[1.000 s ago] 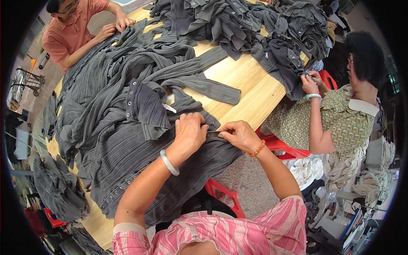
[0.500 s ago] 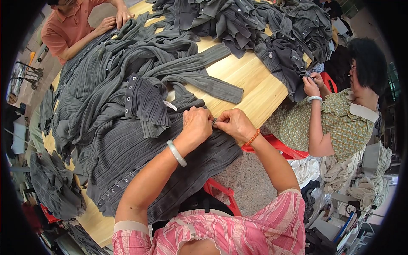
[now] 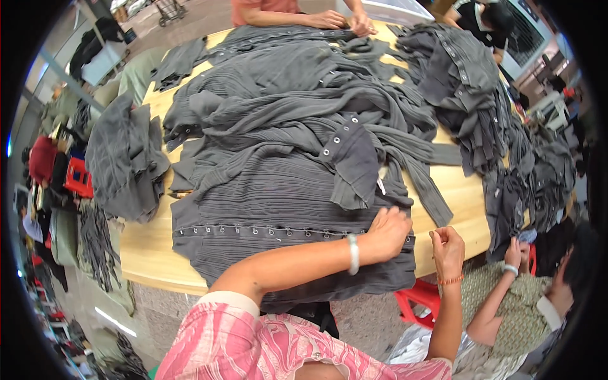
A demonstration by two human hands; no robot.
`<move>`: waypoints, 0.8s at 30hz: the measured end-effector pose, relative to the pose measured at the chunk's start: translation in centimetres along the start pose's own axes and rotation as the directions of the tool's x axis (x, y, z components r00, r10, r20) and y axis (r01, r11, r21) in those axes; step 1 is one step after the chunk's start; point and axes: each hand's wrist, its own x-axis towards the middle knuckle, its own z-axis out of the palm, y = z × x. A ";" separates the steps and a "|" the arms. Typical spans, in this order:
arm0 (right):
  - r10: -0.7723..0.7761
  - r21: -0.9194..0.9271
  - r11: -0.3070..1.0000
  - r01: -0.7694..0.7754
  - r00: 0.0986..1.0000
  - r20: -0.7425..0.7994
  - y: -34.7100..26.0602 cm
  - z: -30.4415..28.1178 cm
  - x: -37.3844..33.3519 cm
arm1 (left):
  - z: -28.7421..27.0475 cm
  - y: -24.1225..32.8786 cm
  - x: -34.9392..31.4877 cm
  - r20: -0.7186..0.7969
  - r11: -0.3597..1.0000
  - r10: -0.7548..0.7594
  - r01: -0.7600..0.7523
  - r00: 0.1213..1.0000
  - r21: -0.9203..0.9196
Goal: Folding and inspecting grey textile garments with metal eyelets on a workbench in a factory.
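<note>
A dark grey ribbed garment (image 3: 272, 190) lies spread before me, with a row of small metal fasteners (image 3: 280, 232) running along its near part. My left hand (image 3: 389, 234) is at its right end, fingers curled and slightly blurred; what they grip, if anything, is hidden. Right of the garment, over the table's edge, my right hand (image 3: 448, 252) is raised with thumb and finger pinched together. Whatever is in that pinch is too small to make out. A folded grey piece with metal eyelets (image 3: 351, 158) and a small white tag (image 3: 381, 183) lies on the garment, beyond my left hand.
More grey garments cover the wooden table (image 3: 149, 253) and pile up at the far right (image 3: 459, 76). A grey bundle (image 3: 126, 161) hangs at the left edge. One co-worker's hands (image 3: 345, 22) work opposite; another co-worker (image 3: 506, 297) sits at right by a red stool (image 3: 419, 301).
My hands, close together at the garment's edge before, are now apart, the right one raised to the right. The view has swung, showing more of the table's left side.
</note>
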 end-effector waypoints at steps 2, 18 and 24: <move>-0.122 0.249 0.960 0.130 0.991 -0.049 -2.0 0.7 -0.6 | -3.3 0.6 -2.9 0.005 0.983 0.027 -0.026 1.000 -0.182; -0.501 0.403 0.710 0.578 0.816 -0.288 -16.5 5.3 15.7 | -21.0 -18.5 -14.7 -0.340 0.837 -0.500 0.545 0.797 0.049; -0.777 -0.172 0.607 0.776 0.534 -0.334 -22.0 6.1 14.5 | -22.4 -18.6 -15.1 -0.245 0.768 -0.619 0.640 0.746 0.009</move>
